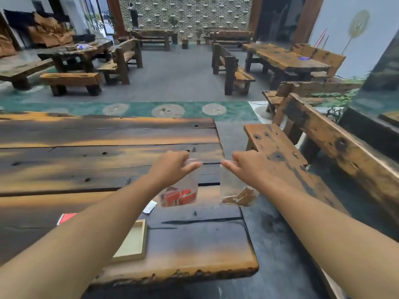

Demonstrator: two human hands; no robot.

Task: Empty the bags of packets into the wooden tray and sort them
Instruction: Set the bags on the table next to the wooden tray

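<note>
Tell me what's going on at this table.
A person is holding up two clear bags by their top edges. The left hand pinches the bag of red packets, and the right hand pinches the bag of brown packets. Both bags still hold their packets. The wooden tray sits on the table, partly hidden by the left forearm, and its visible part shows no packets. A loose red packet and a white packet lie nearby.

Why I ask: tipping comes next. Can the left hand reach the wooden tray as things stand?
Probably yes: the wooden tray lies under the left forearm, nearer than the left hand, nothing visibly between. Its fingers pinch the bag of red packets, which would come along.
</note>
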